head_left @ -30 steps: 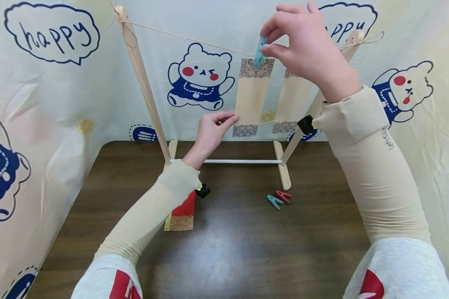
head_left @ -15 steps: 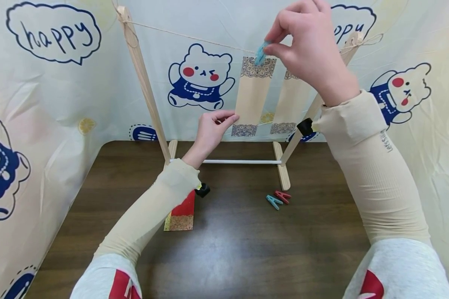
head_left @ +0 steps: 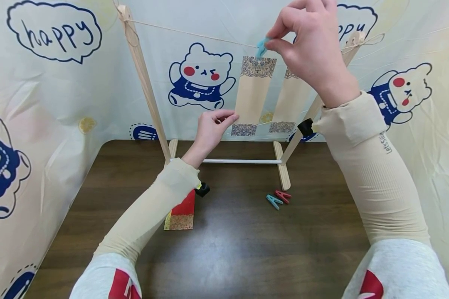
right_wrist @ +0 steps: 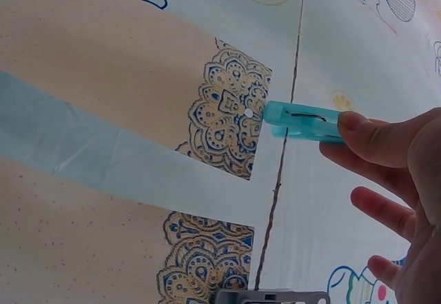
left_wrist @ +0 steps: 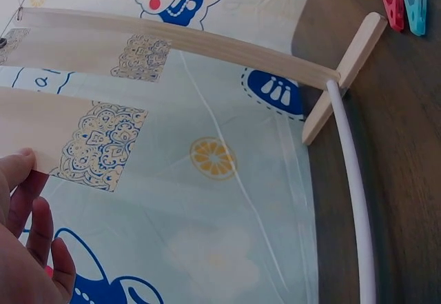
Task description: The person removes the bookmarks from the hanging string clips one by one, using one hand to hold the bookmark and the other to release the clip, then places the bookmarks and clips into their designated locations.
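Observation:
A light blue clothespin (right_wrist: 303, 120) is pinched between thumb and forefinger of my right hand (head_left: 310, 45). In the right wrist view its tip lies at the top edge of a beige paper strip with patterned ends (head_left: 252, 95), by a small white hole, and its body crosses the string (head_left: 191, 33). Whether its jaws grip the paper, I cannot tell. My left hand (head_left: 209, 131) pinches the strip's left edge near the bottom, as the left wrist view (left_wrist: 34, 235) confirms. A similar strip (head_left: 289, 99) hangs to the right, its top partly hidden by my right hand.
Wooden posts (head_left: 144, 83) carry the string, joined low by a white rod (head_left: 243, 162). On the brown table (head_left: 239, 249) lie a blue clothespin (head_left: 274, 202), a red clothespin (head_left: 283, 196) and red strips with a patterned end (head_left: 182, 209), partly under my left forearm.
My right hand has shifted slightly right, and the clothespin has slid up from over the strip's patterned top to its upper edge. The left hand has stayed nearly still.

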Available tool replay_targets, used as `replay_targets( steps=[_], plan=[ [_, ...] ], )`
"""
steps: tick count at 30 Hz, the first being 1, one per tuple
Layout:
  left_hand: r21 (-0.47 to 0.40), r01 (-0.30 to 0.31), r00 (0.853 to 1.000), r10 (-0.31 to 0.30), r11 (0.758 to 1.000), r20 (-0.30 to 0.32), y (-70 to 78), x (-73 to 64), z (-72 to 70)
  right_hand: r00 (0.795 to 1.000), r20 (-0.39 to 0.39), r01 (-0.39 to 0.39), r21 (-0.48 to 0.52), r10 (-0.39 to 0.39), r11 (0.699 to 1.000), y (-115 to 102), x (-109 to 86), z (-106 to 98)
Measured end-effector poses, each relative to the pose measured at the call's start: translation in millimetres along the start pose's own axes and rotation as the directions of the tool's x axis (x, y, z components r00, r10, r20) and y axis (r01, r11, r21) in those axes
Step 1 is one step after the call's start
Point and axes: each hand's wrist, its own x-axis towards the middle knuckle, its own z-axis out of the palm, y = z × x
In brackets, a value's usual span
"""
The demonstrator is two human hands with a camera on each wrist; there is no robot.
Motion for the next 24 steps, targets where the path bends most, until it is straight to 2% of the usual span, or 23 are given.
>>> replay_targets(
  steps=[14,24],
  plan=[
    [-0.006,0.000,1.000,0.000,1.000,0.010,-4.5,-3.3,0.5,0.998,-0.064,0.020,-0.003,-0.020,1.000,2,-5.1,-1],
    [0.006,0.012,1.000,-0.012,1.000,-0.006,-11.8,-7.9,-1.3,0.992,-0.121,0.039,0.011,-0.037,0.999,5,-13.8,-4]
  ],
)
